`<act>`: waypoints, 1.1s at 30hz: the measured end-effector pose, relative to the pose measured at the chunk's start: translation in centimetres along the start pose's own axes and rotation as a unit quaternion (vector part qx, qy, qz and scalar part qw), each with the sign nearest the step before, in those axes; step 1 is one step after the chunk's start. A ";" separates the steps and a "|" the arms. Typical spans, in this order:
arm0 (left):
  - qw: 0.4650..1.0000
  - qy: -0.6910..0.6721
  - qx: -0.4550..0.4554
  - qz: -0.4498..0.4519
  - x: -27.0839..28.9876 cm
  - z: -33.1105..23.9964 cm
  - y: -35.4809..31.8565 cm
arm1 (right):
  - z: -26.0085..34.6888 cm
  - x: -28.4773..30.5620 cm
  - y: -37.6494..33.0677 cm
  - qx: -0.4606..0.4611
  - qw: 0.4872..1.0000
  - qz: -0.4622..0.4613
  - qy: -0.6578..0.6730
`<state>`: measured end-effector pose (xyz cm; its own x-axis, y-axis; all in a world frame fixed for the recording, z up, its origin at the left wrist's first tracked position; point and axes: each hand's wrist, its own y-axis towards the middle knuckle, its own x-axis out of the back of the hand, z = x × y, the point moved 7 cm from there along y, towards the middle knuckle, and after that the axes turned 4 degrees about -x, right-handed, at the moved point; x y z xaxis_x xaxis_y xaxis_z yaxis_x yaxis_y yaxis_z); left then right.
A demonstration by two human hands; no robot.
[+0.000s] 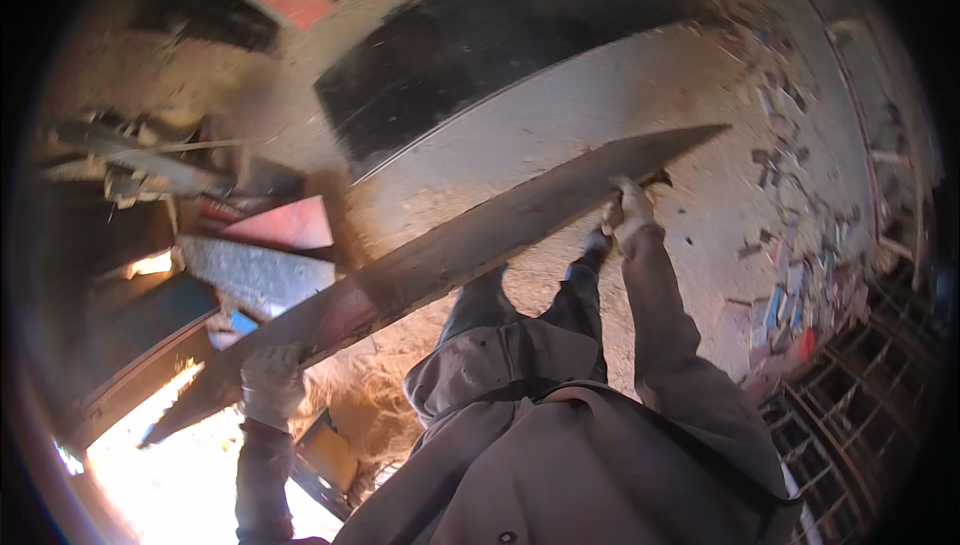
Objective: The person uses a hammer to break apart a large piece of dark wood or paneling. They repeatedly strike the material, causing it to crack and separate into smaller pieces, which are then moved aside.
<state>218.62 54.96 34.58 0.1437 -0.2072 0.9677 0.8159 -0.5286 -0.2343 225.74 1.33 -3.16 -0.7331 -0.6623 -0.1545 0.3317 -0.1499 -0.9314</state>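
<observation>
Holding with the left hand (270, 383): The fingers were closed on the near edge of the long board (450, 237), close to its left end. A tight grip seemed wise, since a bit of board stuck out past them.
Holding with the right hand (632, 213): These fingers were curled on the same edge, nearer the other tip. Both hands pulling evenly would likely stop a twist.
Long board: It was slanted in front of the body, from low left to high right.
Legs (582, 290): They showed just by the board. Small, slow steps seemed safest, as the board hid some of the floor (690, 170).
Red piece (298, 225) and grey panel (255, 267): They showed by the left part of the board, so bumps there were a risk.
Scraps (785, 290): They were spread to the right, easy to trip on.
Black panel (490, 55): It was past the board; the far edge needed room.
</observation>
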 end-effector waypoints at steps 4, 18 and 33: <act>0.999 -0.037 0.026 0.005 -11.6 -5.6 2.8 | 7.1 4.8 2.2 0.081 0.995 -0.057 -0.028; 0.962 -0.163 0.160 0.151 -35.5 -19.5 11.1 | 10.6 17.9 17.5 0.135 0.970 -0.169 -0.110; 0.915 -0.173 0.282 0.229 -45.4 -19.6 16.1 | 4.8 14.3 18.9 0.113 0.982 -0.134 -0.077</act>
<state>214.23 39.68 -14.94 0.6321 0.0242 0.7745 0.7712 0.0780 -0.6318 224.34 -14.49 -21.38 -0.7196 -0.6773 0.1530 0.2761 -0.4813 -0.8319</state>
